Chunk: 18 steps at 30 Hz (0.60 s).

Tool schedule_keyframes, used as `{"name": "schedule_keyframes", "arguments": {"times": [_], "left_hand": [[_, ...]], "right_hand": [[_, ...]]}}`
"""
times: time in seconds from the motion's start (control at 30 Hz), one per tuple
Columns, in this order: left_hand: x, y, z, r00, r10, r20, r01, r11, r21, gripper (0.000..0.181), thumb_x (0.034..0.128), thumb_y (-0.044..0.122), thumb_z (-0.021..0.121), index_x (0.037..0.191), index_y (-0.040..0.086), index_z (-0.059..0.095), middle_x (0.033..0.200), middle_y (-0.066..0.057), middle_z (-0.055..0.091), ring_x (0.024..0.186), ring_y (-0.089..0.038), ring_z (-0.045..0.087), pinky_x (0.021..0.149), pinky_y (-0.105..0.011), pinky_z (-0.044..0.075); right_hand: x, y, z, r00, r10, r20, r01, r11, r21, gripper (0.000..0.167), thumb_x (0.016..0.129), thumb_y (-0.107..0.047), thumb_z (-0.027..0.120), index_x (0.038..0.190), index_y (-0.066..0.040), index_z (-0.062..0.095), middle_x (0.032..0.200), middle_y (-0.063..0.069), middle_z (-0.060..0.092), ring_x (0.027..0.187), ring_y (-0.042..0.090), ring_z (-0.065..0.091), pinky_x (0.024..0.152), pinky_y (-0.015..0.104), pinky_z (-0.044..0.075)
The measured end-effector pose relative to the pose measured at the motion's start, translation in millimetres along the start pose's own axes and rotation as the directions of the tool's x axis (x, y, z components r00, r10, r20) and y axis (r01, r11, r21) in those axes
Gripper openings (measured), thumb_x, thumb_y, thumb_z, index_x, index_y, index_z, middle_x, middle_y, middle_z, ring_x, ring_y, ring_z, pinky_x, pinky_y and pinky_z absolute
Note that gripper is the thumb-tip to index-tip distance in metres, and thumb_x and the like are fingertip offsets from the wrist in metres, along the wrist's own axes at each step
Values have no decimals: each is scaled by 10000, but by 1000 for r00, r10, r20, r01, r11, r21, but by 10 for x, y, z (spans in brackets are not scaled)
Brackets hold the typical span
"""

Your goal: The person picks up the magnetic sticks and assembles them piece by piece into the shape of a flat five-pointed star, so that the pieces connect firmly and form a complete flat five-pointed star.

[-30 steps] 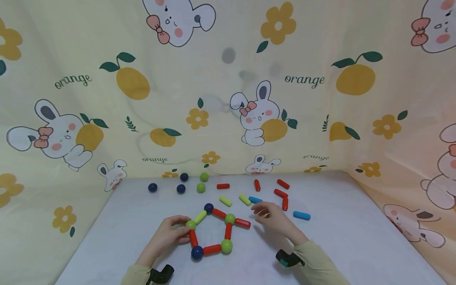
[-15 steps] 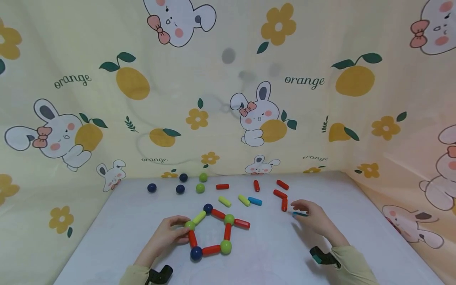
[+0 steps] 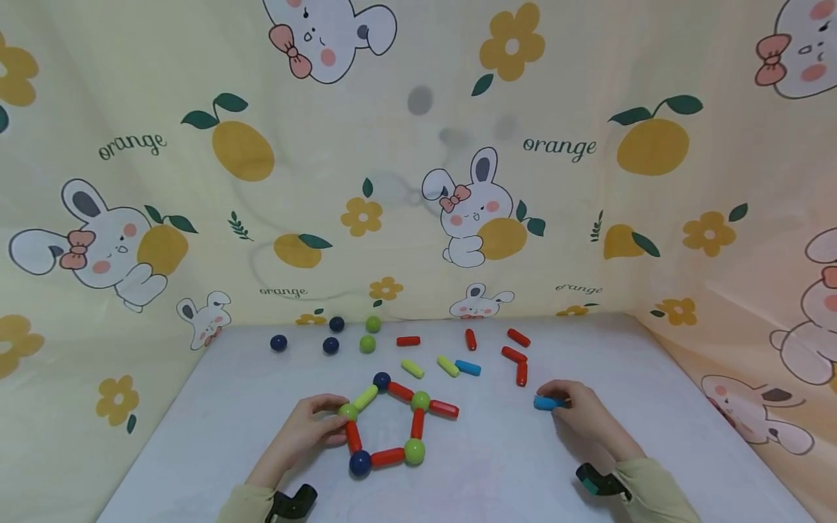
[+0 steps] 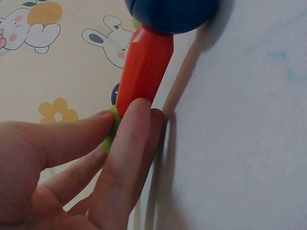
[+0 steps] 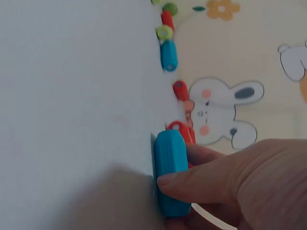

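Note:
A five-sided ring of balls and rods lies on the table; its lower-left rod (image 3: 354, 437) is red and its upper-left rod (image 3: 365, 397) yellow-green. My left hand (image 3: 315, 424) pinches the green ball (image 3: 348, 412) at the ring's left corner; in the left wrist view the fingers partly hide that ball (image 4: 111, 132) beside the red rod (image 4: 145, 69). From the right-hand green ball (image 3: 421, 400) another red rod (image 3: 445, 410) sticks outward. Off to the right, my right hand (image 3: 584, 415) pinches a blue rod (image 3: 546, 402), thumb across its side (image 5: 171, 165) in the right wrist view.
Behind the ring lie loose yellow-green rods (image 3: 413, 369) and another blue rod (image 3: 468, 368). Several red rods (image 3: 514, 354) are scattered at the back right. Loose dark blue balls (image 3: 278, 343) and green balls (image 3: 368, 343) stand at the back left, before a printed cloth.
My right hand has moved right from beside the ring to the blue rod, gripped it and shifted it slightly toward the front left. My left hand has stayed at the green ball.

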<state>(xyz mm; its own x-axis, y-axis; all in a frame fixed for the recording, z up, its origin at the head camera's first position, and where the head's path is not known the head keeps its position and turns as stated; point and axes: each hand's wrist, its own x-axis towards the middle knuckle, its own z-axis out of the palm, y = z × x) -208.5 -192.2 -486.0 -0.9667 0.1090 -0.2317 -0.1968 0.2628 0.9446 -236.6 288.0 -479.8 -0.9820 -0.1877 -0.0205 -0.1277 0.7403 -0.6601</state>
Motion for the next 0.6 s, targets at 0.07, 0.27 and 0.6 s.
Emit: {"name": "schedule_keyframes", "arguments": {"times": [0.07, 0.27, 0.6], "left_hand": [[-3, 5, 1, 1000, 0, 0, 0, 1000, 2, 383, 869, 56, 684, 1226, -37, 580, 1185, -175, 571, 787, -212, 663, 709, -371, 574], [-4, 13, 7, 1000, -9, -16, 10, 1000, 20, 380, 868, 59, 685, 1225, -28, 586, 1183, -164, 577, 791, -210, 660, 710, -369, 572], [-7, 24, 12, 1000, -8, -13, 8, 1000, 20, 378, 876, 50, 674, 1231, -35, 579, 1173, -161, 579, 790, -209, 659, 712, -364, 572]], "right_hand": [[0, -61, 42, 1000, 3, 7, -3, 1000, 9, 316, 820, 119, 631, 1088, -46, 664, 1076, 61, 638, 989, 258, 563, 876, 489, 497], [-24, -352, 164, 997, -51, 58, 47, 997, 61, 357, 799, 136, 613, 1062, -94, 686, 1046, 5, 645, 975, 225, 566, 879, 478, 498], [-39, -786, 468, 941, -274, 199, 248, 958, 143, 332, 828, 102, 628, 1065, -124, 679, 1034, -25, 636, 963, 213, 570, 865, 452, 507]]}}
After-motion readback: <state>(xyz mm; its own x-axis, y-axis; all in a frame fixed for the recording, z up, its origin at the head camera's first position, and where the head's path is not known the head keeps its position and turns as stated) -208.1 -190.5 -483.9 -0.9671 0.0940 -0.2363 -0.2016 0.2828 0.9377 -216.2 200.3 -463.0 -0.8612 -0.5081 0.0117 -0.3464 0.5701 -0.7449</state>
